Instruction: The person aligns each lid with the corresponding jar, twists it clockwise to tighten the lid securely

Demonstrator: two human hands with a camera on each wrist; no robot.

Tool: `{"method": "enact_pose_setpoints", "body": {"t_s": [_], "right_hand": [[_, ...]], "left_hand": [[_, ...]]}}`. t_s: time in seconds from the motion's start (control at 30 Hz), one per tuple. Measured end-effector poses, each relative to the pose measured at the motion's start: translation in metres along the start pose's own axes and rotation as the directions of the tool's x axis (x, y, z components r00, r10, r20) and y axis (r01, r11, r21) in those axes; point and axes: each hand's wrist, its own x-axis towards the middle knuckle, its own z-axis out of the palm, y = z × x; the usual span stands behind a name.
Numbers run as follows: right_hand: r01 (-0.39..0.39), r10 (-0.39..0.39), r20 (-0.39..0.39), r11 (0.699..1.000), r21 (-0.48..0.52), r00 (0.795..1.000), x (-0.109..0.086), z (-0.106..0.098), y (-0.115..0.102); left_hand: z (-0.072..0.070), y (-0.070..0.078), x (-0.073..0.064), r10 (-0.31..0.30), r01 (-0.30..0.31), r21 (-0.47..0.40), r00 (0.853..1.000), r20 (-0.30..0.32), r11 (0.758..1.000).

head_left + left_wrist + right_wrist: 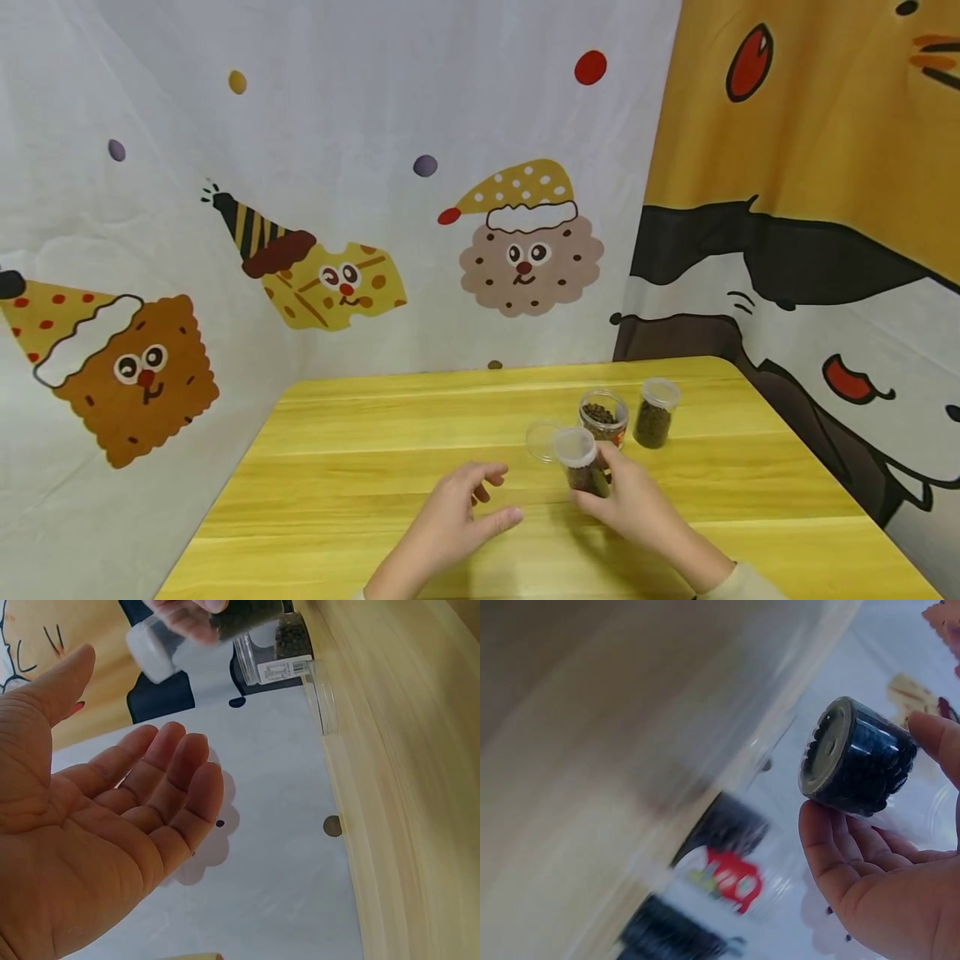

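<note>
My right hand grips a small clear jar with a whitish lid, raised above the table. Dark granules lie in its lower part; its round base faces the right wrist camera. Just behind it, a wider clear jar stands uncapped, partly filled with brown pellets. A clear round lid lies flat on the table to that jar's left. Further right is another small jar of dark granules with its lid on. My left hand hovers left of the held jar, palm inward, fingers loosely bent around nothing.
The wood-grain table extends to both sides and toward me. Behind it hangs a pale curtain printed with cartoon snacks, and a cartoon-printed orange and black cloth is at the right.
</note>
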Motion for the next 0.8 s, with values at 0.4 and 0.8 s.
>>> {"method": "enact_pose_setpoints", "body": {"t_s": [0.4,0.8], "right_hand": [[-0.134,0.133,-0.027,0.990,-0.040,0.991,0.005,-0.045,0.059],[-0.198,0.198,0.000,0.979,-0.052,0.980,0.014,-0.068,0.093]], "left_hand": [[-0.010,-0.013,-0.015,-0.056,0.056,-0.003,0.998,-0.006,0.998],[-0.024,-0.020,-0.032,-0.090,0.091,0.030,0.996,-0.021,0.995]]}}
